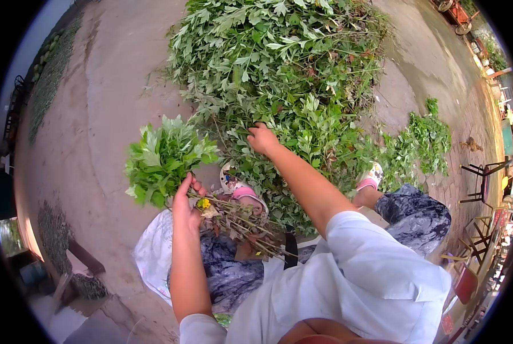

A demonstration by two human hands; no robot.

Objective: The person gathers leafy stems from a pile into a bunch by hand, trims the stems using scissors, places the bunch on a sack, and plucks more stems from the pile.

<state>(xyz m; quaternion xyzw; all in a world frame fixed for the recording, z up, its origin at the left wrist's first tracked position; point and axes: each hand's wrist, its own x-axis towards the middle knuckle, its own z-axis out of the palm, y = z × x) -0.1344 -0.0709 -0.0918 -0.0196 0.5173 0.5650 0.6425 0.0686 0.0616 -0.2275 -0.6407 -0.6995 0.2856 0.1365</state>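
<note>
A bunch of leafy green stems [167, 157] is in my left hand [187, 198], leaves up and away from me, with brownish stem ends [248, 226] trailing over my lap. A small yellow flower shows beside the fingers, which are wrapped round the stems. My right hand [261, 139] reaches into the near left part of a large heap of cut leafy plants [279, 63]. Its fingers are bent among the leaves, and their tips are partly hidden, so what they hold cannot be made out.
Both feet, in light clogs, rest at the heap's near edge. Smaller green plants [428, 137] lie on the paved ground to the right. Chairs [480, 180] stand at the far right, and a red cart [454, 12] is at the upper right.
</note>
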